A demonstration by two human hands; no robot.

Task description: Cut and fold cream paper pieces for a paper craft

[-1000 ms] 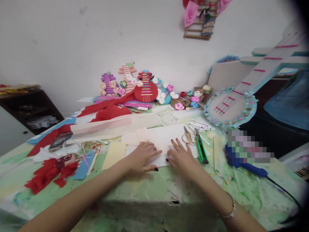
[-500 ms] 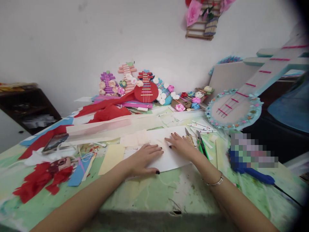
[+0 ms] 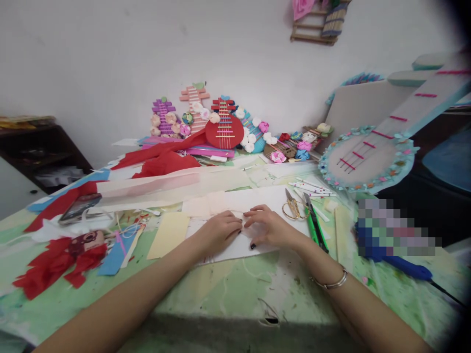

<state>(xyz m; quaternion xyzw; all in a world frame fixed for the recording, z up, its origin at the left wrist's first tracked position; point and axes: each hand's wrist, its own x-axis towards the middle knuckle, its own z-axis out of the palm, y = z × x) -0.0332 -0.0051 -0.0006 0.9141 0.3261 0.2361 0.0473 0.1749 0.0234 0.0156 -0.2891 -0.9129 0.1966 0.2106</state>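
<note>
White paper (image 3: 268, 196) runs crosswise beneath left hand (image 3: 222, 230) and right hand (image 3: 272, 228). Right grip has thumb apart; left's is unclear.

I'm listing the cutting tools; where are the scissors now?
In the head view, the scissors lie right of centre, just beyond the right hand, immediately left of the green box cutter.

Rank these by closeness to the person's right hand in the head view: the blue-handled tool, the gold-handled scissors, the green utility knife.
Nearest to the right hand first:
1. Gold-handled scissors: just right of the fingers.
2. Green utility knife: right of the scissors.
3. Blue-handled tool: far right on the table.
</note>
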